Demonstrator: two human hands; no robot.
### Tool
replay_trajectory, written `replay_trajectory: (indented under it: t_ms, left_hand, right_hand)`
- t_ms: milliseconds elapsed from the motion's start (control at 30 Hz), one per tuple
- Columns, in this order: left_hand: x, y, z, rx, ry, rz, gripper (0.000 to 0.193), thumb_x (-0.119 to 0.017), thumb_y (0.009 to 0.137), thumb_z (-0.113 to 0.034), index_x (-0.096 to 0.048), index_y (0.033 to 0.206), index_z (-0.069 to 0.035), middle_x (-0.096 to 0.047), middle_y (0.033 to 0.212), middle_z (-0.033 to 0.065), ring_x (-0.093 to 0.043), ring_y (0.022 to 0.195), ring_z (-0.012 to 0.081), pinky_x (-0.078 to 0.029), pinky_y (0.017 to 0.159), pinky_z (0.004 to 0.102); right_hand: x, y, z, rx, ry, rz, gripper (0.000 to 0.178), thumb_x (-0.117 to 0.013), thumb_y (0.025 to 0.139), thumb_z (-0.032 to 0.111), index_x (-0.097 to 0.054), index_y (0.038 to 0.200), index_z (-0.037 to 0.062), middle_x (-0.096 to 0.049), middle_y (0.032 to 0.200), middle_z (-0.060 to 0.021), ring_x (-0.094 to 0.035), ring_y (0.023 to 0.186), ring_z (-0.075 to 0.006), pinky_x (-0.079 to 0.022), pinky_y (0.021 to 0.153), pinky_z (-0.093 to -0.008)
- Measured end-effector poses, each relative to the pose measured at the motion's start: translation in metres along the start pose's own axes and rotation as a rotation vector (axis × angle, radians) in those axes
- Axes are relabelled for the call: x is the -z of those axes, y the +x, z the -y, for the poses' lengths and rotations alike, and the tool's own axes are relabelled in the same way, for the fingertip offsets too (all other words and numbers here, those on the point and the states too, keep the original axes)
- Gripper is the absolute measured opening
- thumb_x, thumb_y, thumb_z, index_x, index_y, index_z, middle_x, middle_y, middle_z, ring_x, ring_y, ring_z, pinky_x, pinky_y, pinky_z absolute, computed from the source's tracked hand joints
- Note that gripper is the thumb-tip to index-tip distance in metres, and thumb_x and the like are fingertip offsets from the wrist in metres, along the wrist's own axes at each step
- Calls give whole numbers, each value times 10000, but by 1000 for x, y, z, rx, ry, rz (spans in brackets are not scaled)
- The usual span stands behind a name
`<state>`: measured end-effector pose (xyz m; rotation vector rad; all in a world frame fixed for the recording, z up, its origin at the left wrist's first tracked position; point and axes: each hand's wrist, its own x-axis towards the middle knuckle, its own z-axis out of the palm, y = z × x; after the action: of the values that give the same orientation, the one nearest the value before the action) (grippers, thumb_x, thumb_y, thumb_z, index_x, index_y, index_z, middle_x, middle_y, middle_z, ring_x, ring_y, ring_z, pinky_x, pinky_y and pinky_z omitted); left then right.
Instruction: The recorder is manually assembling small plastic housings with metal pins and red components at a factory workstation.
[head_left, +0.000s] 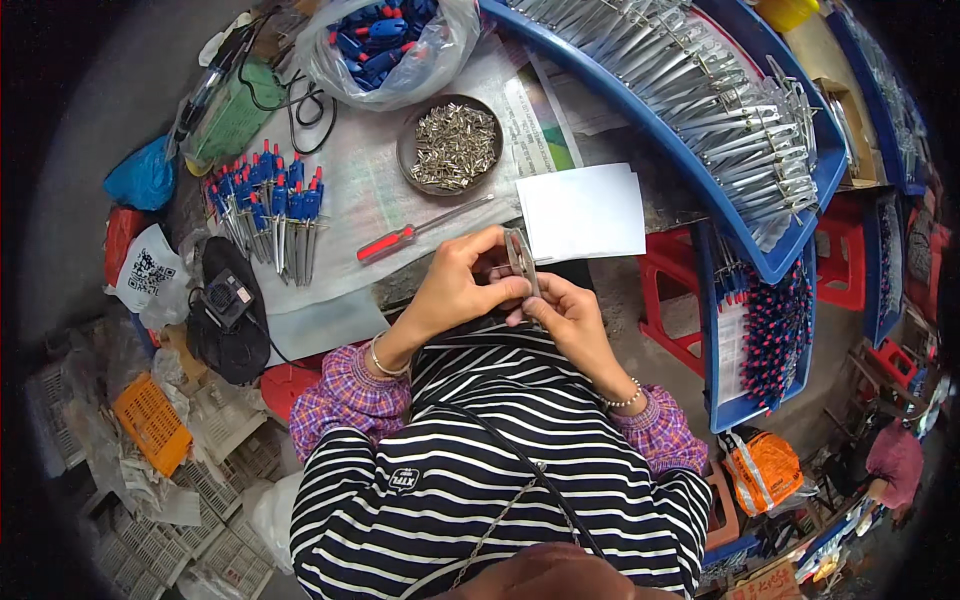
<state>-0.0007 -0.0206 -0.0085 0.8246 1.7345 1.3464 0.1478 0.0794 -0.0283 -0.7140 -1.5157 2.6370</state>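
Holding a metal piece (521, 262) in your left hand (452, 280) and right hand (577, 328)

Your fingers are drawn in narrow, closed on the piece from both sides. Your left thumb and fingers pinch it along its length, and your right thumb and fingers meet it at its lower end. It stands upright in the view, in front of your striped top (480, 430), at the near edge of the table (345, 190).

Just ahead and to the right of your fingers lies white paper (582, 212). Ahead and to the left, near your left hand, is a screwdriver (403, 236), its red handle toward the left and its shaft slanting away. Beyond it sits a round bowl (404, 150) of small metal pins (452, 145).

Farther left of your fingers lie blue-headed tools (275, 205) with red tips, their metal legs toward you. Past the bowl, a clear bag (437, 72) holds more blue parts (375, 40).

Well to the right and ahead, a blue tray (640, 118) is packed with metal pieces (725, 125). Right of your fingers and lower down, a red stool (655, 295) stands beside a second tray (712, 350) holding red-tipped parts (778, 340).
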Motion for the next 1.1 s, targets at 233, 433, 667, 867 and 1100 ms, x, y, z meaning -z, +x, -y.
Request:
replay_trajectory:
  t_ms: [233, 433, 667, 867, 1100]
  left_hand:
    - [3, -1, 4, -7, 110, -38, 180, -719, 734, -104, -607, 795, 24, -566, 632, 61, -516, 567, 65, -407, 500, 242]
    - [5, 0, -6, 42, 245, 84, 135, -672, 798, -48, -615, 891, 31, -596, 754, 15, -566, 692, 66, -461, 598, 223]
    - [6, -2, 5, 112, 12, 102, 166, -654, 818, -39, -614, 962, 32, -626, 815, 25, -582, 734, 62, -479, 648, 213]
    - [6, -2, 4, 134, 10, 123, 161, -654, 816, -35, -616, 960, 27, -634, 824, 26, -583, 743, 59, -481, 659, 210]
    - [4, -5, 2, 113, -33, 31, 143, -665, 820, -61, -624, 931, 19, -617, 763, -6, -547, 690, 33, -451, 601, 200]
  right_hand:
    - [-2, 0, -1, -34, 79, 25, 291, -482, 882, -52, -523, 1169, -79, -652, 951, -134, -642, 834, -168, -513, 785, -264]
    - [-3, 0, 1, -57, 114, 10, 257, -502, 900, -10, -533, 1149, -65, -652, 955, -127, -631, 832, -151, -508, 800, -269]
    - [-3, 1, -3, -52, 97, 6, 240, -497, 913, 13, -549, 1135, -60, -655, 924, -117, -619, 794, -136, -502, 772, -255]
    - [-3, 2, -3, -19, 128, 5, 208, -477, 938, 58, -558, 1094, -52, -641, 851, -75, -593, 734, -99, -492, 702, -218]
    - [2, 2, -6, -17, -6, -14, 184, -482, 948, 85, -576, 1034, -48, -590, 770, -38, -539, 671, -81, -476, 656, -213]
